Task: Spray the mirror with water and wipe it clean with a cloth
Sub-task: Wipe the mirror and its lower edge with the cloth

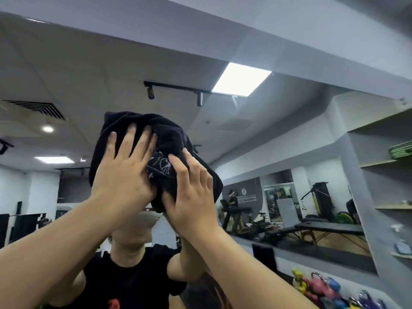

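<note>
Both hands are raised against the mirror point(66, 63), pressing a bunched black cloth point(165, 139) flat onto the glass at about head height. The left hand point(124, 170) lies on the left part of the cloth with its fingers straight and spread, palm against the fabric. The right hand point(191, 195) sits just beside it, lower and to the right, fingers extended over the cloth with the tips pushing into a fold that shows a pale printed pattern. The cloth is crumpled into a rounded wad, its edges sticking out above and to the right of the hands. In the glass below the cloth appears the person's reflected black shirt point(124, 279). The mirror also reflects a ceiling with a bright light panel point(242, 79), track spotlights and an air vent. Far to the right stand wooden shelves point(388, 161) on a grey wall, and coloured kettlebells point(321, 288) sit low at the near right
</note>
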Demonstrator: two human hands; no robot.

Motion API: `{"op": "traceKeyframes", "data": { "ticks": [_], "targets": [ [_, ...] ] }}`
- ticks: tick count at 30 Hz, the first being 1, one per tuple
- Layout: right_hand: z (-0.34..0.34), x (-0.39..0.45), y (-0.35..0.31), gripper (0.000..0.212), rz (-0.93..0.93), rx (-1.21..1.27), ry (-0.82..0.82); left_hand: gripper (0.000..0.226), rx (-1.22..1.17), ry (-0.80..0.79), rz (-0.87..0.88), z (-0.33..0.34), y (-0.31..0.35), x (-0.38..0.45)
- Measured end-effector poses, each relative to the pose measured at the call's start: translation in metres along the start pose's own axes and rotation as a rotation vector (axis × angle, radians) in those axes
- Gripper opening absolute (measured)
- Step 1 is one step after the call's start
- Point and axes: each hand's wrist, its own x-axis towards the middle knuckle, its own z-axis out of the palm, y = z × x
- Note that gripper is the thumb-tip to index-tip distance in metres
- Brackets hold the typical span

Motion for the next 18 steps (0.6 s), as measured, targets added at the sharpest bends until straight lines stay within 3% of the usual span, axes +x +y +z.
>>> {"op": "traceKeyframes", "data": {
  "ticks": [12, 18],
  "targets": [
    [-0.083, -0.086, 0.149, 0.064, 0.161, -0.074, -0.014, 0.08, -0.182, 0.094, 0.159, 0.026, 0.19, 0.027],
    [-0.133, -0.117, 0.235, 0.058, 0.229, -0.08, -0.056, 0.079, -0.222, 0.05, 0.178, 0.041, 0.297, 0.051]
  ]
}}
